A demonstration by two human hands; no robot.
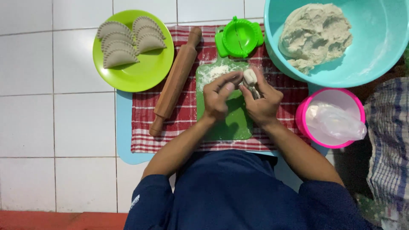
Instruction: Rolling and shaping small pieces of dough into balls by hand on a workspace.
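Done: five crimped dumplings (128, 40) lay on green plate (140, 74) at 10 o'clock | Now: left hand (218, 97) and right hand (260, 101) pinched dough piece (250, 77) over green board (232, 123) | Left: dough mass (315, 34) in teal bowl (383, 55) at 1 o'clock; dumpling press (238, 37) empty.

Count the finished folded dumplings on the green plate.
6 folded dumplings, overlapping on the green plate: four in a left stack, two on the right. More may hide beneath the overlaps.
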